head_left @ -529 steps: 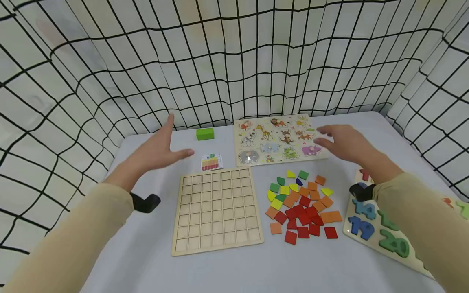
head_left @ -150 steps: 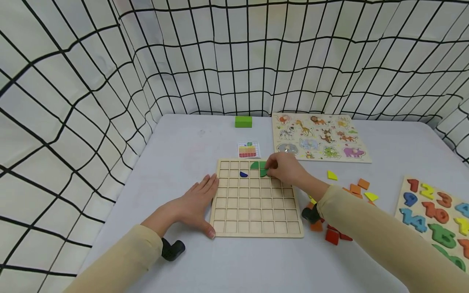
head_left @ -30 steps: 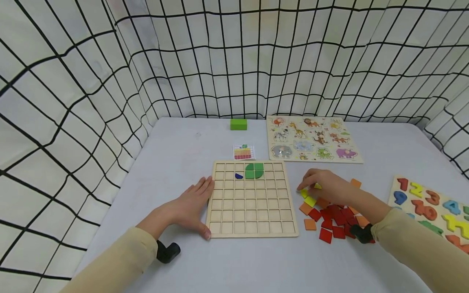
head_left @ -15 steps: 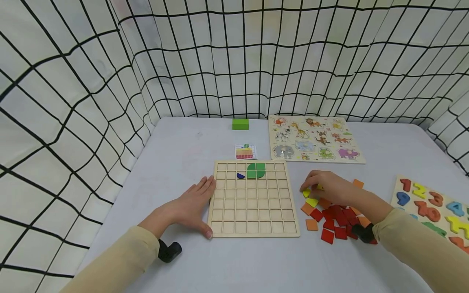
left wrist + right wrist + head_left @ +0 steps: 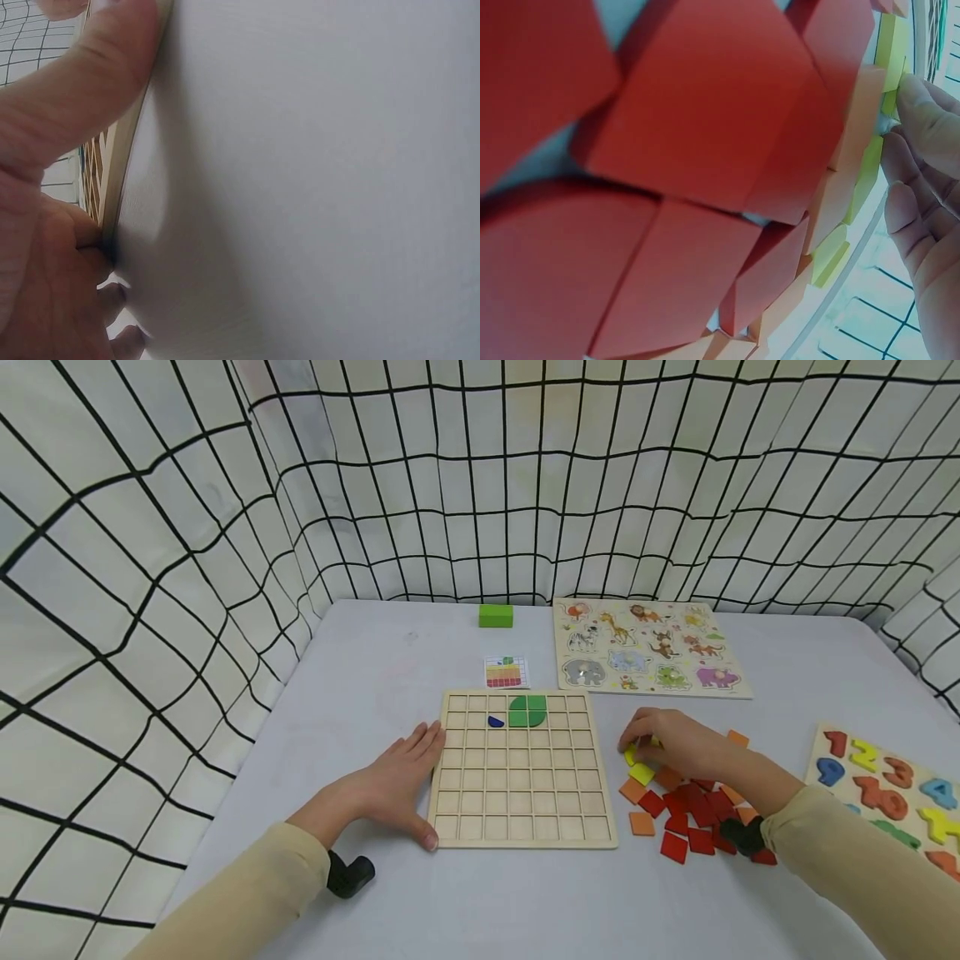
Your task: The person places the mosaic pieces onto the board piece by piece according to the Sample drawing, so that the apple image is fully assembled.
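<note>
A wooden grid board [image 5: 523, 781] lies on the table. Near its far edge sit several green tiles [image 5: 528, 711] forming a leaf shape, and a dark blue half-round tile [image 5: 496, 722] is just left of them. My left hand [image 5: 386, 785] rests against the board's left edge, fingers straight and thumb by the near corner; the left wrist view shows that edge beside the thumb [image 5: 90, 75]. My right hand [image 5: 675, 743] is over the loose tiles, thumb and fingertips pinching a yellow tile [image 5: 890, 101]. The palm covers part of the pile. Red tiles [image 5: 697, 112] fill the right wrist view.
A small pattern card [image 5: 507, 672] lies beyond the grid board, with a green block [image 5: 496, 616] behind it. An animal puzzle board [image 5: 645, 685] is at the back, a number puzzle board [image 5: 855, 789] at the right. Black netting [image 5: 540, 510] surrounds the table.
Since the oldest frame, green and blue tiles have gone from the pile onto the grid board. My right hand has since returned to the pile; over the last second it has barely moved.
</note>
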`<state>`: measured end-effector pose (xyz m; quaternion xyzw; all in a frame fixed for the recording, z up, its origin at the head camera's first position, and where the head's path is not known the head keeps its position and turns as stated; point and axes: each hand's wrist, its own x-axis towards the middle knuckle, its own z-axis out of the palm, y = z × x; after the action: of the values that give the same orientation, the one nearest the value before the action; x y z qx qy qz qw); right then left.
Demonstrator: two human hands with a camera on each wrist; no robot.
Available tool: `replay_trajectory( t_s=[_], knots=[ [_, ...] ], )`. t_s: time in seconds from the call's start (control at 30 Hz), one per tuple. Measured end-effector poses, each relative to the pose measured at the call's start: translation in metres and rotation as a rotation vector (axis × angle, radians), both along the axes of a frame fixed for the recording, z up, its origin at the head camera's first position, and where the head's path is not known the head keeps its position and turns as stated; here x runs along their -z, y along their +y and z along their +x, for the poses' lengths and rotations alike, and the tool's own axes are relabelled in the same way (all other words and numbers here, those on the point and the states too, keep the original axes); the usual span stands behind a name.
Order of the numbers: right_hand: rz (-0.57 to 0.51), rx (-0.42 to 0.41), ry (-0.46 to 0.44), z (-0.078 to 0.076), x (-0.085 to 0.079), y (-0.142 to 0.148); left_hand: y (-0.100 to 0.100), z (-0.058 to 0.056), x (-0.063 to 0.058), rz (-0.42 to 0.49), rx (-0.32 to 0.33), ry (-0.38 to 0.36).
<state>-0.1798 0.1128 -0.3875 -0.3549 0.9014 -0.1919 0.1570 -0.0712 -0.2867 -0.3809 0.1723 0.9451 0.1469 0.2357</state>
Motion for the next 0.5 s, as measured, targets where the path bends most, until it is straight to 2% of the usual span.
replay_trajectory(
  t_s=[0.3,0.5],
  knots=[
    [0.007,0.038,0.003,0.000,-0.004,-0.008,0.000,0.000,0.000,0.002,0.004,0.003],
    [-0.087,0.006,0.075,-0.001,-0.008,-0.050,-0.001,0.000,0.002,0.014,-0.009,-0.001]
  ],
)
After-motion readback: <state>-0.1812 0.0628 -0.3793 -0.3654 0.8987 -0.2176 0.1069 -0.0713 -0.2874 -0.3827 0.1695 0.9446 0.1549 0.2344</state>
